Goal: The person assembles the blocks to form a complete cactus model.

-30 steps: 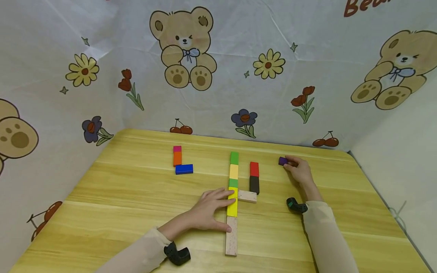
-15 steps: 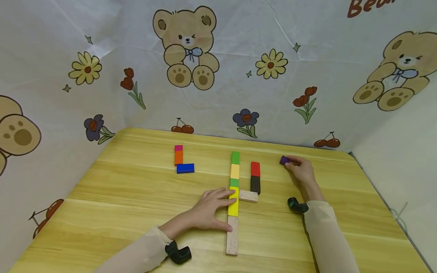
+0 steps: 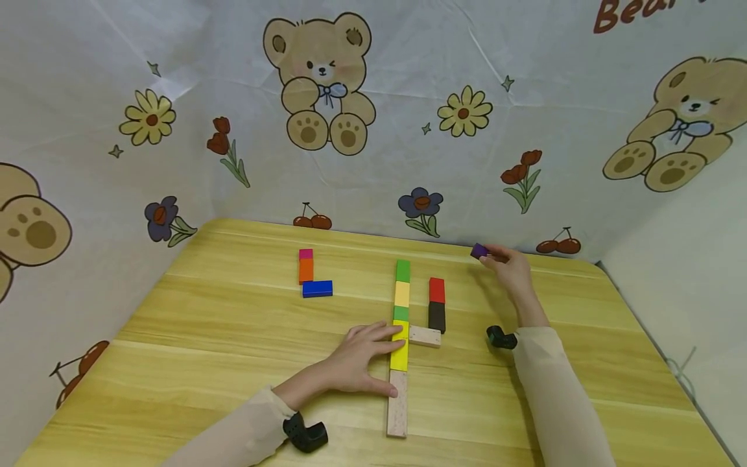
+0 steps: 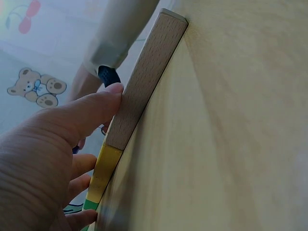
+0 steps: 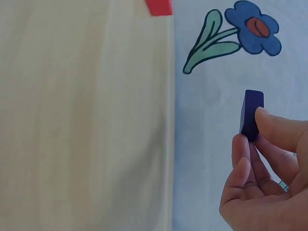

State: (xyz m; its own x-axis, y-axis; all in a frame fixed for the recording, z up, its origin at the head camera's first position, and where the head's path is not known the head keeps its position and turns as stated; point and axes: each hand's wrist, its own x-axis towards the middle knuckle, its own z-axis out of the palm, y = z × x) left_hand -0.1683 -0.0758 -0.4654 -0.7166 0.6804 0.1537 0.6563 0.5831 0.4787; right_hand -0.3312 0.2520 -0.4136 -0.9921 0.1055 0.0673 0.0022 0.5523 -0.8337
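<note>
**Purple block lifted off the table; left hand unchanged**

Right hand (image 3: 509, 267): pinches the purple block (image 3: 480, 251) between thumb and fingertips, and the block is held in the air near the far right edge of the table (image 3: 233, 324). 0.5 s ago the same block sat on the tabletop under these fingers; it now shows higher and further back, against the patterned backdrop (image 3: 525, 97). The right wrist view confirms the block (image 5: 251, 114) is clear of the surface, gripped at its lower end.

Left hand (image 3: 362, 360): rests flat with fingers straight against the left side of the long block row (image 3: 399, 324), thumb touching the plain wooden block (image 3: 396, 402) at the near end. Position matches the 2 earlier frames.

Other items, all in place as before: red block (image 3: 436, 290) and black block (image 3: 436, 316) end to end right of the row; short wooden block (image 3: 424, 335) touching the row; pink, orange and blue blocks (image 3: 312, 275) grouped at the left.
</note>
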